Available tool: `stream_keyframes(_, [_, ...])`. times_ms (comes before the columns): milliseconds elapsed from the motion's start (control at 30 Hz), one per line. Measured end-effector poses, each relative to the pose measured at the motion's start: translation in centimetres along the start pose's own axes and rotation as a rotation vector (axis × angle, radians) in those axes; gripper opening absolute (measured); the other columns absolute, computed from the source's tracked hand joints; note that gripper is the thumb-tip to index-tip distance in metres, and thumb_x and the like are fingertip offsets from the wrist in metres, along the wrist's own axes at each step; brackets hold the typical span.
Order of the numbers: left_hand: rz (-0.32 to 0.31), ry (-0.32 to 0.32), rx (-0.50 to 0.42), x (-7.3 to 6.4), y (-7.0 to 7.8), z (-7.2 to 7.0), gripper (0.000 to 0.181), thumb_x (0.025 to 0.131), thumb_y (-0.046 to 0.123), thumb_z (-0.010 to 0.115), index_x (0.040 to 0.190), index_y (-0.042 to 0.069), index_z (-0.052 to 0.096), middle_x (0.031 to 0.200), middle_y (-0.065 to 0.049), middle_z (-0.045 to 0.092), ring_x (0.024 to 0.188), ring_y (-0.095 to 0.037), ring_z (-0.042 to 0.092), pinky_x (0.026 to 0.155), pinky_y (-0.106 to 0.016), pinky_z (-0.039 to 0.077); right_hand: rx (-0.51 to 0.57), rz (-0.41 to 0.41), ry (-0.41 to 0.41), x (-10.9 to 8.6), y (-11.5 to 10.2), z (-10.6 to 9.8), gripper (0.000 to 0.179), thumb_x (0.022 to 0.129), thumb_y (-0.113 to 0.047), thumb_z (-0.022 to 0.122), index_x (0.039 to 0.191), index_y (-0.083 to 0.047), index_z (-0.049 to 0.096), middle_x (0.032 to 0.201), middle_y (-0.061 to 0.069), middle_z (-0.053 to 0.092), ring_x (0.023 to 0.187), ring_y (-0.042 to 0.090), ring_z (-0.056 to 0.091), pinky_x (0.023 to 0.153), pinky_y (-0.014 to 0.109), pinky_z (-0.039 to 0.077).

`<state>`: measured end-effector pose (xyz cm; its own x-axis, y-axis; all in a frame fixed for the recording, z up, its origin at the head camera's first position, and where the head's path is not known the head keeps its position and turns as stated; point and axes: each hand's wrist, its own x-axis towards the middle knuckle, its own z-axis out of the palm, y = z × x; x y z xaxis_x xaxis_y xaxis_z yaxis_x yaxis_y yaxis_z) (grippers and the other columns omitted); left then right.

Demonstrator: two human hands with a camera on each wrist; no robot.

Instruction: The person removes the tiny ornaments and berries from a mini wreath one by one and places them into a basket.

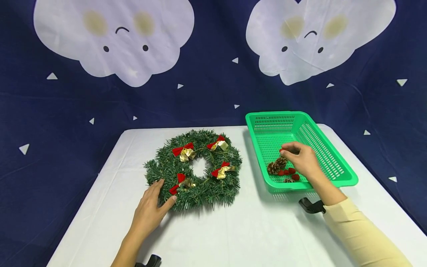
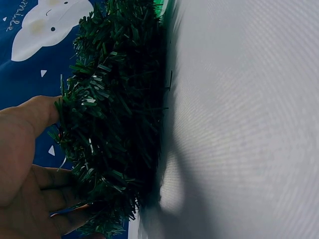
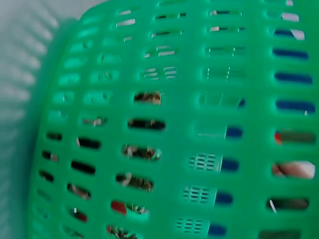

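A green wreath (image 1: 207,196) with red bows and gold ribbons lies flat on the white table. My left hand (image 1: 150,207) rests at its near left edge, with fingers and thumb spread and fairly straight. The left wrist view shows the thumb and fingers against the wreath's dark green bristles (image 2: 114,114). Over the green basket (image 1: 347,181), my right hand (image 1: 301,159) pinches a small red decoration (image 1: 281,150) between thumb and fingertips, mostly covered by them. Below it in the basket are pine cones (image 1: 273,168) and several similar red decorations (image 1: 295,177).
The basket stands to the right of the wreath, its slotted wall (image 3: 184,139) filling the right wrist view. White tablecloth (image 1: 240,233) spreads in front. Behind the table hangs a dark blue cloth (image 1: 207,100) with cloud faces.
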<state>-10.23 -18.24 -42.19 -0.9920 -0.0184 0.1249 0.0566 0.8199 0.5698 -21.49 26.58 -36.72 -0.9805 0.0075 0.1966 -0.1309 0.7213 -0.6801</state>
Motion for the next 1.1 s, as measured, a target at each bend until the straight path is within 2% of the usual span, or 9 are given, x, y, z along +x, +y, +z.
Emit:
stream_keyframes(167, [-0.006,-0.007,0.0,0.1,0.0,0.0,0.08,0.089,0.055,0.055,0.148,0.008,0.029,0.152,-0.022,0.03,0.139,-0.041,0.028,0.108,-0.064,0.027,-0.037,0.019,-0.053,0.3,0.8,-0.6,0.035,0.092,-0.035,0.06,0.115,-0.009,0.065,0.108,0.016,0.069,0.087,0.014,0.061,0.066,0.027,0.049])
stream_keyframes(467, [-0.008,-0.014,0.002,0.2,-0.2,-0.1,0.08,0.089,0.054,0.055,0.148,0.008,0.029,0.152,-0.021,0.03,0.14,-0.041,0.027,0.108,-0.064,0.026,-0.054,0.019,-0.16,0.6,2.4,-1.5,0.033,0.091,-0.029,0.063,0.114,-0.006,0.066,0.108,0.017,0.069,0.088,0.014,0.062,0.07,0.028,0.049])
stream_keyframes(667, [-0.009,-0.018,0.013,0.2,-0.4,-0.2,0.079,0.089,0.055,0.055,0.148,0.008,0.029,0.152,-0.021,0.031,0.14,-0.041,0.028,0.108,-0.064,0.027,-0.043,0.012,-0.229,0.9,2.7,-1.5,0.032,0.09,-0.025,0.063,0.114,-0.004,0.066,0.108,0.018,0.069,0.089,0.02,0.065,0.068,0.028,0.05])
stream_keyframes(867, [-0.007,-0.012,0.018,0.2,-0.6,-0.3,0.079,0.089,0.054,0.055,0.148,0.008,0.03,0.151,-0.021,0.032,0.139,-0.04,0.029,0.107,-0.064,0.028,-0.04,0.008,-0.304,1.1,2.7,-1.3,0.034,0.091,-0.026,0.062,0.116,-0.003,0.064,0.112,0.019,0.068,0.091,0.02,0.065,0.071,0.029,0.052])
stream_keyframes(967, [-0.009,-0.011,0.017,0.2,-0.6,-0.3,0.079,0.089,0.054,0.055,0.148,0.008,0.03,0.151,-0.021,0.032,0.139,-0.04,0.029,0.107,-0.064,0.028,-0.046,0.007,-0.315,1.1,2.6,-1.4,0.036,0.092,-0.027,0.061,0.119,-0.003,0.063,0.114,0.021,0.066,0.095,0.025,0.064,0.073,0.031,0.051])
stream_keyframes(1100, [-0.013,-0.016,0.018,0.2,-0.6,-0.5,0.079,0.089,0.055,0.054,0.148,0.008,0.03,0.152,-0.021,0.031,0.139,-0.04,0.028,0.107,-0.064,0.028,-0.055,0.019,-0.28,0.9,2.3,-1.4,0.039,0.094,-0.033,0.056,0.122,-0.006,0.061,0.12,0.021,0.063,0.106,0.034,0.06,0.079,0.04,0.051])
